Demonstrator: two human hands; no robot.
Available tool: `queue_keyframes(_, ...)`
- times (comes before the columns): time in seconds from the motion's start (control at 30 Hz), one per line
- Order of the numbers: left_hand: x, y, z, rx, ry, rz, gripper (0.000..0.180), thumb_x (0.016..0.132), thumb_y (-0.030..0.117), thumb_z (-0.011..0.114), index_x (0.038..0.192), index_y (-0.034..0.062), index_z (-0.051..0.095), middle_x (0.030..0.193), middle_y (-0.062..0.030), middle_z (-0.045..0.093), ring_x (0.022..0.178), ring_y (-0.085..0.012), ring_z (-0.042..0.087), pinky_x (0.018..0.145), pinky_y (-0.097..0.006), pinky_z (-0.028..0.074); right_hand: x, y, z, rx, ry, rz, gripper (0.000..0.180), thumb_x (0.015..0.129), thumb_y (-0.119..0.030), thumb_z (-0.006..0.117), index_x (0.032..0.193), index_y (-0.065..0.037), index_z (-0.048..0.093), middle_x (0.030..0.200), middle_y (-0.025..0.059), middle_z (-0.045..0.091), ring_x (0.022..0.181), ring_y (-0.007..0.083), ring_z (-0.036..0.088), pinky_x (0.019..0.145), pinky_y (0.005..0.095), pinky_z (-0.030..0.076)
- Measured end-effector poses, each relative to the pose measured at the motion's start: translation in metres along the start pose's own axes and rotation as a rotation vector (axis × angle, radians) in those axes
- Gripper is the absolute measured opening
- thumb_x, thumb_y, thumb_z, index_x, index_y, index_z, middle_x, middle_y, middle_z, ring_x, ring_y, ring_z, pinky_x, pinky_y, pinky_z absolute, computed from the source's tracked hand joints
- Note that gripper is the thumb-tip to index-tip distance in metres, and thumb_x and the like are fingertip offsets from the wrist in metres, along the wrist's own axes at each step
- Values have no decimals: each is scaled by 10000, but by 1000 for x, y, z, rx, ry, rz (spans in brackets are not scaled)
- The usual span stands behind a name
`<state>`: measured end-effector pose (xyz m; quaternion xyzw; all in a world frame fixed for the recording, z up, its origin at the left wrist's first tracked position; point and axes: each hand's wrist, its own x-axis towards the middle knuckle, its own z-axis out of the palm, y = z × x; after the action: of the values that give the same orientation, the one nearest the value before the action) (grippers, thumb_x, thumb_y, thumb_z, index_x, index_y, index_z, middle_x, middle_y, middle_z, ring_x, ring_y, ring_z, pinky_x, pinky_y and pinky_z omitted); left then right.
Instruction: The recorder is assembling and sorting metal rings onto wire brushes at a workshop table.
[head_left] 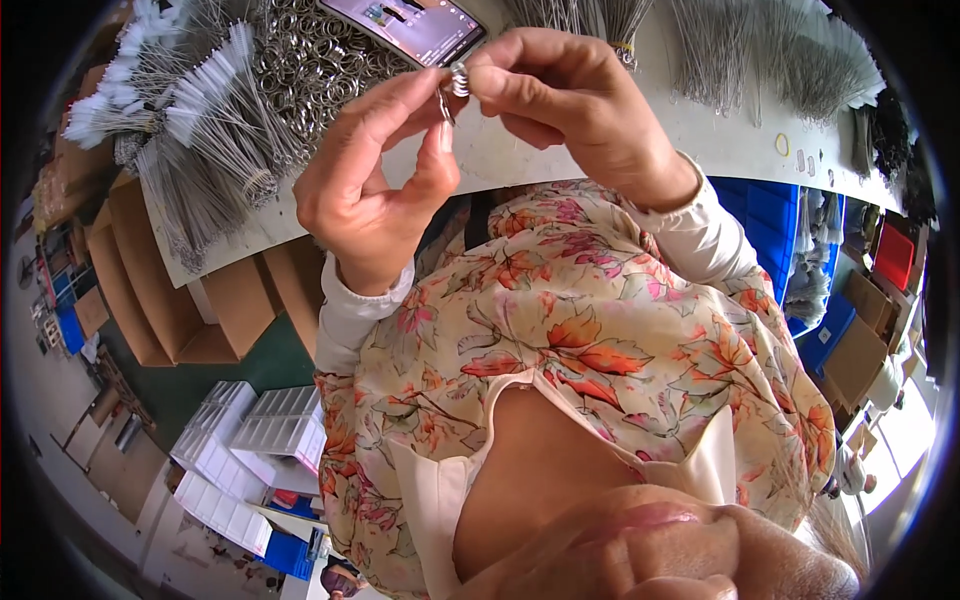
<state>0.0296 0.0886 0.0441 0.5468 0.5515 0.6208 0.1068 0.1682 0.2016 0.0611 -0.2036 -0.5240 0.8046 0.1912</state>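
Note:
My left hand (375, 180) pinches a thin metal ring (446, 106) between thumb and forefinger; it is seen nearly edge-on. Right beside it, my right hand (575, 100) has thumb and forefinger closed on a short stack of small silver rings (460, 80). The two hands meet above the table's near edge, and the ring and the stack are touching or almost so; I cannot tell whether they are linked. Behind my left hand lies a loose heap of silver metal rings (310, 80). A lit phone (412, 28) lies just beyond both hands.
Bundles of thin wire brushes with white tips (205, 100) crowd the table's left. More wire bundles (715, 50) lie at the far right, near a yellow band (782, 145). Cardboard boxes (150, 280) stand below left. Blue bins (755, 225) sit under the right edge.

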Motion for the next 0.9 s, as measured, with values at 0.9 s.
queue_keyframes(0.9, 2, -24, -36, -309, -333, -598, 260, 847, 36, 587, 1092, -54, 585, 1009, -112, 630, 900, -158, 613, 782, -281, 520, 11, 44, -5, -513, -40, -127, 114, 821, -121, 645, 867, -17, 647, 664, 57, 583, 532, 111, 537, 526, 240, 437)
